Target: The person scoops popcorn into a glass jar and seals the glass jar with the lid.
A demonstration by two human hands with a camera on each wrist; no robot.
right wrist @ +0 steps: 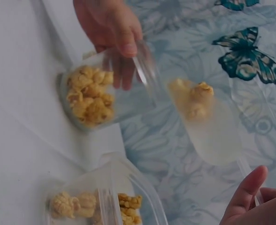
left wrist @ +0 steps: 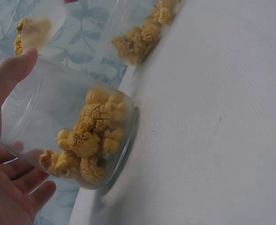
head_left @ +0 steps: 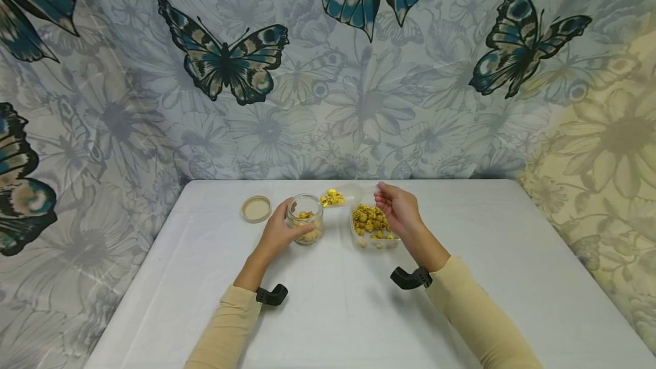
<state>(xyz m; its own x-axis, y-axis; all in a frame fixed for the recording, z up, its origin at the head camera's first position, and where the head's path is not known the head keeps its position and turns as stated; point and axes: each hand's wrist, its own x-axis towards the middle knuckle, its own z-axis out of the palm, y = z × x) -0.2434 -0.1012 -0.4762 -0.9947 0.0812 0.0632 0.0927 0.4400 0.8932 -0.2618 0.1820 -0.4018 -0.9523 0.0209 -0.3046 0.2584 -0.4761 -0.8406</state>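
On the white-covered bench (head_left: 328, 300), a person's left hand (head_left: 279, 232) grips a clear jar (head_left: 304, 218) part-filled with caramel popcorn, while the right hand (head_left: 400, 206) hovers released, holding nothing, over a clear tub (head_left: 373, 226) of popcorn just right of the jar; the jar's lid (head_left: 256, 208) lies to its left.

No readable text, label, brand, number or sign seen: none on jar (head_left: 304, 218), on container (head_left: 373, 226) beside jar, or on lid (head_left: 256, 208).
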